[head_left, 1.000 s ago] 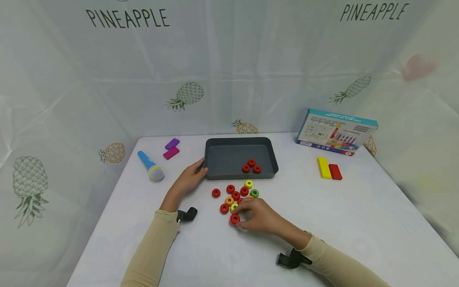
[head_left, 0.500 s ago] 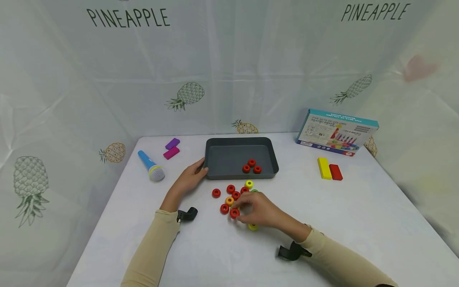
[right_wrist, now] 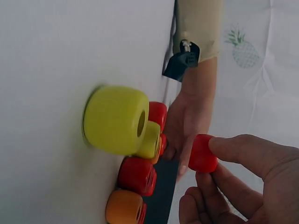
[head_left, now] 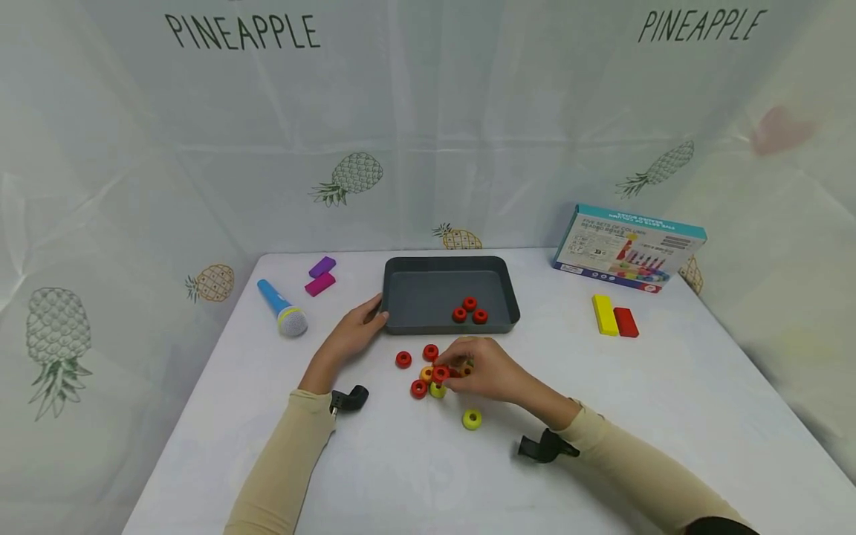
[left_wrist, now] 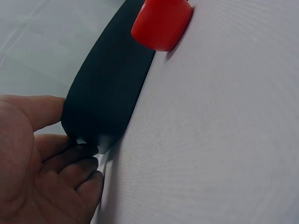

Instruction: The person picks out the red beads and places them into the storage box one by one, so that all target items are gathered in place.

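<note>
Between thumb and fingertips, my right hand [head_left: 484, 368] pinches a red bead [right_wrist: 202, 153], held up off the table over the loose beads. Around it lie several red beads [head_left: 418, 388], an orange bead [head_left: 426, 374] and a yellow-green bead [head_left: 438, 391]; the hand covers some of the group. A lone yellow-green bead [head_left: 472, 420] sits closer to me. My left hand [head_left: 353, 333] grips the near left corner of a dark grey tray [head_left: 428, 297], thumb and fingers at its wall in the left wrist view. Inside the tray are three red beads [head_left: 470, 303].
At the left lie a blue toy microphone [head_left: 281, 308], a purple block [head_left: 322, 267] and a magenta block [head_left: 320, 284]. A printed box [head_left: 628, 247] stands at the back right, with a yellow block [head_left: 605, 314] and a red block [head_left: 626, 322] before it.
My right hand has lifted the red bead and carried it away from me, toward the tray. This uncovers the lone yellow-green bead. The left hand and tray stay put.
</note>
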### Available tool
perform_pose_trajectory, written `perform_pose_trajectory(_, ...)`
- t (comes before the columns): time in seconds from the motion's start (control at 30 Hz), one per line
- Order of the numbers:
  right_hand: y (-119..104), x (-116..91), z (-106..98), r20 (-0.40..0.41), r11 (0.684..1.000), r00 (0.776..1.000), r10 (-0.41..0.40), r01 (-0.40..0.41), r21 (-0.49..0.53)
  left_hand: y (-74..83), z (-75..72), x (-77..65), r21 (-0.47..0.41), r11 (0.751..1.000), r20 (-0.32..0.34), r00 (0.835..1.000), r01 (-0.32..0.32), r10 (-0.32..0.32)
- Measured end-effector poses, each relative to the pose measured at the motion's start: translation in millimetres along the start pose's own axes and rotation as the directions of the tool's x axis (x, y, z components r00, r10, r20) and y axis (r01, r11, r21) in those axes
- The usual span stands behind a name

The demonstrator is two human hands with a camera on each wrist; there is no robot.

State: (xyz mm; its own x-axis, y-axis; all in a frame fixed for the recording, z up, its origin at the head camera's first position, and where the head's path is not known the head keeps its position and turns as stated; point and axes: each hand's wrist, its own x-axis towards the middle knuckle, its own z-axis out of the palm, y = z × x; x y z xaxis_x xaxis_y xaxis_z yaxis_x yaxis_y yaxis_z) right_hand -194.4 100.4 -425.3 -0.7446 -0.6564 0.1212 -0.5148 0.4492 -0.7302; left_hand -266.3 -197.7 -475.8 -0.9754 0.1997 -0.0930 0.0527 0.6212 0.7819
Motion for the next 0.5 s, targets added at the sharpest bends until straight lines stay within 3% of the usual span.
perform_pose_trajectory(0.5,10,14,-11,-0.030,1.000,0.999,0.012,-0.012,-0.011,0.5,0.6,2.4,0.004,1.000,-0.004,1.000,0.022,-0.022)
